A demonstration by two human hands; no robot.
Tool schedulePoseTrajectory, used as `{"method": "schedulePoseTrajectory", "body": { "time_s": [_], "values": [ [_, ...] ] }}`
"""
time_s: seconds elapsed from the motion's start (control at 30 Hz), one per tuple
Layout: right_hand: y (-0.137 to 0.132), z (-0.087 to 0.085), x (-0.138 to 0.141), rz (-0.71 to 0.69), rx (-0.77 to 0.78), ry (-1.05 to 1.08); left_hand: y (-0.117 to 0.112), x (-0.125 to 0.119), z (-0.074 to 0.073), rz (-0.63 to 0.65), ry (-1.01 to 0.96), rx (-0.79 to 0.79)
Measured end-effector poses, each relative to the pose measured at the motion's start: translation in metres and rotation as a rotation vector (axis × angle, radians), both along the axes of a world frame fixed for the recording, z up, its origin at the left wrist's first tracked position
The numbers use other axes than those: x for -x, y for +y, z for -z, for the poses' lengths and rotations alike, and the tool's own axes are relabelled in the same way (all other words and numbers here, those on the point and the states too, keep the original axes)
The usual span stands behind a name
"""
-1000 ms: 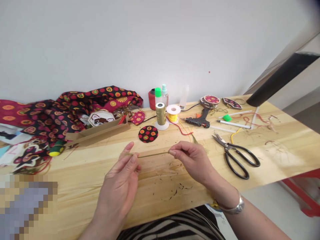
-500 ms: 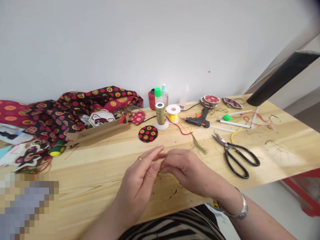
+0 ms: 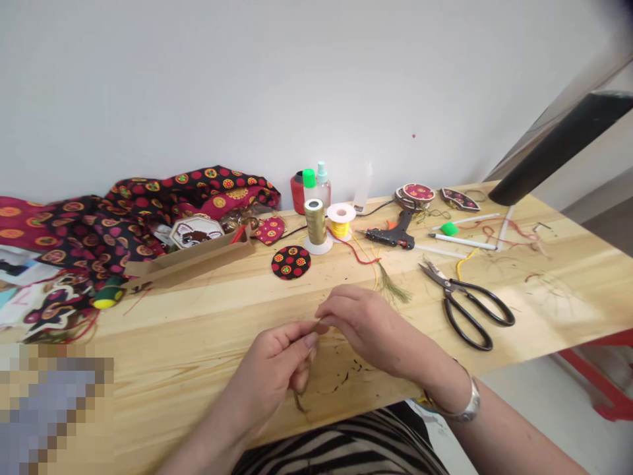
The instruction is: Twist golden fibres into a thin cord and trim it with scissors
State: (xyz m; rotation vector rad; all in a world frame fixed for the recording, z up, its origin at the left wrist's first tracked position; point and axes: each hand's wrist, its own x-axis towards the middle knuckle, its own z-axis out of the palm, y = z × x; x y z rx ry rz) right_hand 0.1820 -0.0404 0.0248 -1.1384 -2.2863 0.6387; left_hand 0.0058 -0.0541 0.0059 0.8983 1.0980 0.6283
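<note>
Over the front of the table, my left hand (image 3: 283, 359) pinches a thin bundle of olive-gold thread (image 3: 299, 402), whose loose tail hangs below the fingers. My right hand (image 3: 363, 323) meets it fingertip to fingertip, closed on the other end of that thread. Most of the bundle is hidden inside the fingers. Beyond the hands lie a round patterned fabric piece (image 3: 291, 262) and an olive-gold thread tassel (image 3: 394, 284). A cone of olive-gold thread (image 3: 315, 223) stands upright beside a spool of yellow cord (image 3: 340, 227).
Black-handled scissors (image 3: 467, 303) rest to the right of my hands. Behind them are a glue gun (image 3: 393, 234), a white pen (image 3: 462, 242) and a green lump (image 3: 448, 229). Patterned cloth (image 3: 89, 231) and a cardboard tray (image 3: 192, 264) occupy the left. Dark scraps (image 3: 349, 373) litter the front.
My left fingers have curled from stretched out into a pinch, and the hand has lowered slightly. The thread's tail now shows beneath it. My right hand remains closed near the same spot.
</note>
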Motion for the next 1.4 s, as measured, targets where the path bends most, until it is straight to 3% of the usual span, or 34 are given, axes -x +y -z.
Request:
{"method": "schedulePoseTrajectory", "body": {
  "time_s": [0.13,0.23,0.3,0.37,0.5,0.67,0.9,1.13,1.4],
  "values": [
    [-0.001,0.002,-0.027,0.222,-0.2,-0.035,-0.002,-0.002,0.002,-0.107,-0.023,0.064],
    [-0.014,0.01,-0.069,0.536,-0.299,-0.298,-0.003,0.0,0.001,-0.171,-0.018,0.088],
    [-0.028,0.02,-0.1,0.729,-0.261,-0.542,-0.003,0.0,0.001,-0.214,-0.009,0.091],
    [-0.042,0.031,-0.127,0.825,-0.185,-0.72,-0.003,0.0,0.003,-0.243,0.007,0.083],
    [-0.058,0.046,-0.152,0.864,-0.03,-0.745,-0.003,-0.003,0.007,-0.25,0.029,0.075],
    [-0.058,0.048,-0.161,0.882,0.087,-0.682,-0.002,-0.005,0.006,-0.256,0.047,0.052],
    [-0.059,0.051,-0.172,0.795,0.039,-0.745,-0.004,-0.003,0.004,-0.255,0.085,0.051],
    [-0.06,0.039,-0.167,0.883,0.075,-0.694,-0.005,-0.004,0.005,-0.261,0.095,0.038],
    [-0.064,0.038,-0.161,0.738,0.106,-0.703,-0.003,0.001,0.003,-0.314,0.021,0.092]
  ]
}}
